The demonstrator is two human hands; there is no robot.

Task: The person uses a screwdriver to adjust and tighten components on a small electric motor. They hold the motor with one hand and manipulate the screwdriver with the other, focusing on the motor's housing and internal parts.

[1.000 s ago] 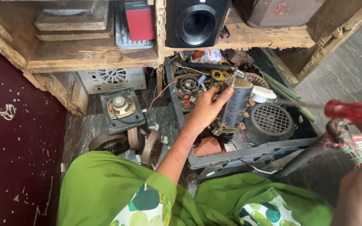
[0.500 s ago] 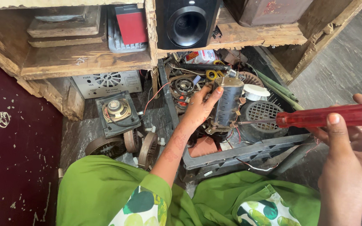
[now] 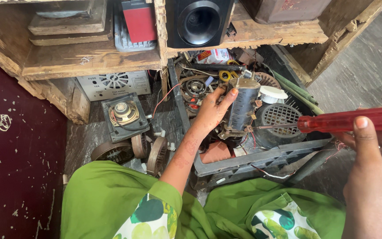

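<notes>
**Motor gripped over the crate, screwdriver tip set against it**

A grey, ribbed motor (image 3: 242,106) is held upright in the left hand (image 3: 211,110) above a dark plastic crate (image 3: 261,160) that stands on the floor. The left arm is stretched forward from a green sleeve (image 3: 111,199), the forearm rising from the lower middle of the view towards the crate. The fingers (image 3: 227,98) are wrapped round the left side of the motor, with the thumb laid up along its body, so the hand is clenched on the motor.

A screwdriver (image 3: 332,122) with a clear red handle is grasped in the right hand (image 3: 376,177), which enters from the lower right corner. The handle is held level, the thumb (image 3: 362,132) pressed over its top and the other fingers curled behind it. The thin metal shaft is pointed to the left, and its tip is seen at the lower right side of the motor; whether it actually touches cannot be told.

Inside the crate, a round grille (image 3: 281,116), a white cap (image 3: 273,94) and loose wires are seen just beside the motor. A small speaker (image 3: 124,113) lies on the floor to the left of the crate, and a black speaker box (image 3: 198,20) stands on the wooden shelf (image 3: 89,59) above.
</notes>
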